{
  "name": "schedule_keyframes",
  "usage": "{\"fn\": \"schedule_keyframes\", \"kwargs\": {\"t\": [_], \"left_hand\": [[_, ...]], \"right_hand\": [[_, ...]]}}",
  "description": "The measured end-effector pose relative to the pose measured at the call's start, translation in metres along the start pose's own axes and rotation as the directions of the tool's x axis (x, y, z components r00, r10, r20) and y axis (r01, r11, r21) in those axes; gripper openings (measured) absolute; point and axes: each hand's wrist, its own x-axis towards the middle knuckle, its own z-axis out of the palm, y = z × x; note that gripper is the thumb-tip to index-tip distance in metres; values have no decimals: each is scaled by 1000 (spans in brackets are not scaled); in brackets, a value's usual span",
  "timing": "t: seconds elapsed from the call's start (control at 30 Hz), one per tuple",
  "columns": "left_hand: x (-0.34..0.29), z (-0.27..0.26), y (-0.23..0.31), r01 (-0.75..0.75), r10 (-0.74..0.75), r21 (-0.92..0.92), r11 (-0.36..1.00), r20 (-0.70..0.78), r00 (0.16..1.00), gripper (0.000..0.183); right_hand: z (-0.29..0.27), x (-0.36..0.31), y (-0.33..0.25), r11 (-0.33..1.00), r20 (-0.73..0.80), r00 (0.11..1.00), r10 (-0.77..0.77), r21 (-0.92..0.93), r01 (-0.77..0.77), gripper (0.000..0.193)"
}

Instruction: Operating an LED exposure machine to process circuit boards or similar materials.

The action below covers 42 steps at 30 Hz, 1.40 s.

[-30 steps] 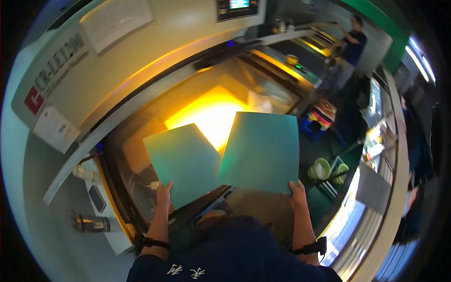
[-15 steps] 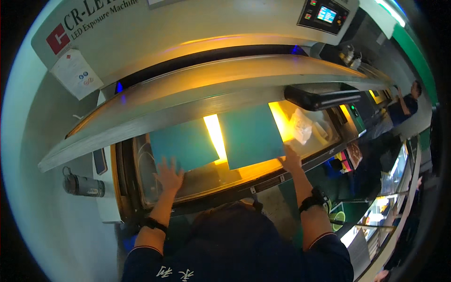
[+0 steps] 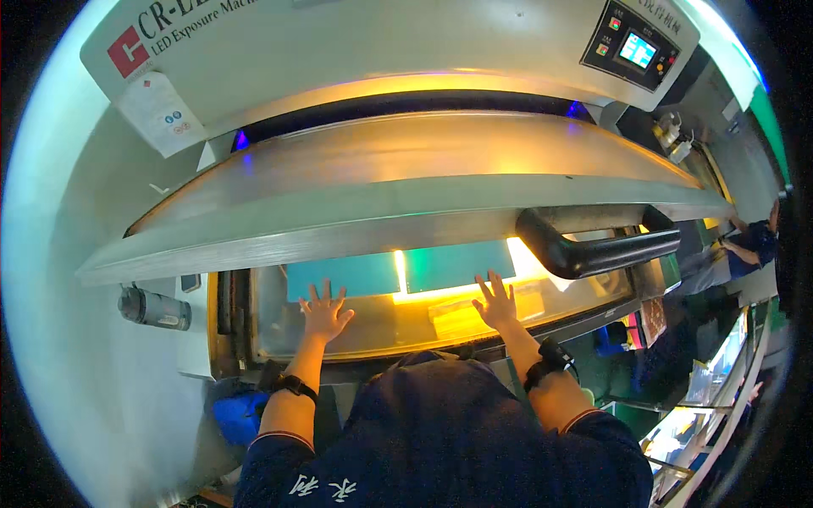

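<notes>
Two flat blue-green sheets lie side by side on the lit glass bed of a large machine, a bright yellow strip between them. The left sheet (image 3: pixel 373 276) and the right sheet (image 3: pixel 457 261) both run back under the raised lid (image 3: pixel 406 203), which hides their far parts. My left hand (image 3: pixel 324 315) is spread flat, its fingertips at the near edge of the left sheet. With fingers apart, my right hand (image 3: pixel 498 305) reaches over the near right part of the other sheet. Neither hand grips anything; whether the fingertips touch the sheets, I cannot tell.
A thick black handle (image 3: pixel 593 245) juts from the lid at right. A control panel (image 3: pixel 633 46) is above it. Left of the bed are a dark bottle (image 3: pixel 154 308) and a phone (image 3: pixel 190 283). Another person (image 3: pixel 749 245) stands at far right.
My right hand has moved left, from the right sheet's near right corner onto its near edge. The view has shifted, and the lid now covers more of both sheets. Both hands stay spread.
</notes>
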Motion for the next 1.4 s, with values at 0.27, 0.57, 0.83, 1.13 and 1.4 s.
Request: {"fn": "schedule_keyframes", "kwargs": {"t": [0.27, 0.57, 0.83, 1.13, 1.4], "left_hand": [[-4, 3, 6, 19, -19, -62, 998, -6, 1000, 67], [-1, 21, 16, 25, -36, -94, 995, -112, 993, 70], [-102, -25, 152, -511, 753, -755, 412, -34, 658, 66], [-48, -47, 173, -599, 594, -382, 703, -147, 791, 62], [17, 17, 158, -75, 76, 17, 997, -117, 990, 91]], "right_hand": [[-117, -35, -16, 973, -535, 836, 120, 233, 10, 96], [-400, -116, -8, 1000, -882, 471, 4, 10, 9, 43], [-270, -190, -45, 1000, -308, 951, 9, 18, -3, 19], [10, -181, -25, 997, 408, 912, 42, -81, -9, 27], [-6, -185, -21, 998, 446, 894, -43, 53, 21, 28]]}}
